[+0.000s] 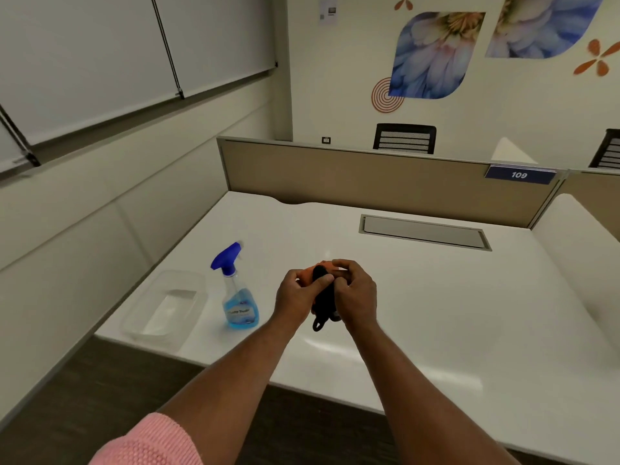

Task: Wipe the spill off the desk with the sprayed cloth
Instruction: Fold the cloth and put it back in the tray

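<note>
Both hands hold a bunched cloth [323, 298], orange on one side and black on the other, above the middle of the white desk [436, 313]. My left hand [297, 293] pinches its left side with thumb on top. My right hand [357, 292] grips its right side, fingers curled over the top. A black loop of the cloth hangs below the hands. A spray bottle [236, 297] with blue liquid and a blue trigger head stands upright on the desk just left of my left hand. I cannot make out a spill on the glossy desk.
A clear plastic tray [167, 307] sits at the desk's left front corner, beside the bottle. A grey cable hatch [424, 233] is set into the desk at the back. Tan partitions [369, 176] wall the back and right sides; a wall runs along the left.
</note>
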The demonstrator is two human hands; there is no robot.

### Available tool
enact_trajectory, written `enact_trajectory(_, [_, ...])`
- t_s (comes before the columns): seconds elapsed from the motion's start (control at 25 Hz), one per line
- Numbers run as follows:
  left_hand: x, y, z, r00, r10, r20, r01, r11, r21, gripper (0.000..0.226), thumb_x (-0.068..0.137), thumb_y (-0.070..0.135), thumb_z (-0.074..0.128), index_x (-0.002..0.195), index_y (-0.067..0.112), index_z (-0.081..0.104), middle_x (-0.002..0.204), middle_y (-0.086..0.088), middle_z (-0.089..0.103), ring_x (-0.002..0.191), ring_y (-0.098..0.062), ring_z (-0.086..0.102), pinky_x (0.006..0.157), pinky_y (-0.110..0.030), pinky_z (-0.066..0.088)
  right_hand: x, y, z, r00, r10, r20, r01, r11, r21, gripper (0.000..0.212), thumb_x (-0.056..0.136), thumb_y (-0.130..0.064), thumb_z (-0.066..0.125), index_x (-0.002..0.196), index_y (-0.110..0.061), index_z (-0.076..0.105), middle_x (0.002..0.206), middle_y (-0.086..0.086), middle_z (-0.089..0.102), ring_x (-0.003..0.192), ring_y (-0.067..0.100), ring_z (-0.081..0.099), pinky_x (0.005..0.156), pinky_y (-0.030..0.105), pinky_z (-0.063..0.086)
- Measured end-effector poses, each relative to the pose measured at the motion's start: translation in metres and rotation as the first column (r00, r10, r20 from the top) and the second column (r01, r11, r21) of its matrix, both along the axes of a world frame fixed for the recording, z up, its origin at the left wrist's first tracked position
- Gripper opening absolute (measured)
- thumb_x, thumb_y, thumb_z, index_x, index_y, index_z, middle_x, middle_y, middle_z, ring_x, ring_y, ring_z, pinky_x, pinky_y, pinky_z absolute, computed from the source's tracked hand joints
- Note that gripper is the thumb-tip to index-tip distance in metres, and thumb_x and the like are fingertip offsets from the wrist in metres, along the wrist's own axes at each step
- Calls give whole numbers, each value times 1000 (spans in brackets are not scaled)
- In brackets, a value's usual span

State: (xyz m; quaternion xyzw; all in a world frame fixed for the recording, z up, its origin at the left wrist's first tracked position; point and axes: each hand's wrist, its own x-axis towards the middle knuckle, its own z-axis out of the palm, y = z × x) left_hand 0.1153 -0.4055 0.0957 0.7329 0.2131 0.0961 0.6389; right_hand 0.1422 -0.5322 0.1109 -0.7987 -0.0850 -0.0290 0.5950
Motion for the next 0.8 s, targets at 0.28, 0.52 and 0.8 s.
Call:
enact_trajectory(0.28, [-98, 60, 6, 998, 61, 17, -61, 998, -4, 31, 93, 27, 66, 119, 11, 62, 106, -7, 71, 99, -22, 69, 87, -32, 60, -84, 53, -2, 1000, 19, 8, -20, 1000, 14, 41, 93, -5, 60, 126, -28, 63, 115, -3, 72, 108, 13, 66, 91, 30, 57])
enact_trajectory(0.52, [-166, 122, 33, 995, 77, 61, -72, 994, -77, 35, 76, 35, 57, 100, 13, 69, 96, -12, 71, 89, -25, 65, 75, -38, 54, -131, 95, 11, 954, 223, -202, -196, 970, 145, 52, 101, -24, 63, 150, -18, 45, 146, 10, 56, 117, 19, 56, 78, 16, 46])
enact_trajectory(0.8, [-181, 187, 38, 999, 51, 20, -47, 990, -136, 47, 81, 40, 53, 107, 3, 69, 104, -20, 73, 97, -31, 67, 84, -43, 54, -140, 163, 14, 943, 301, -144, -286, 951, 118, 52, 97, -24, 68, 145, -26, 49, 135, 7, 61, 116, 24, 61, 93, 37, 54])
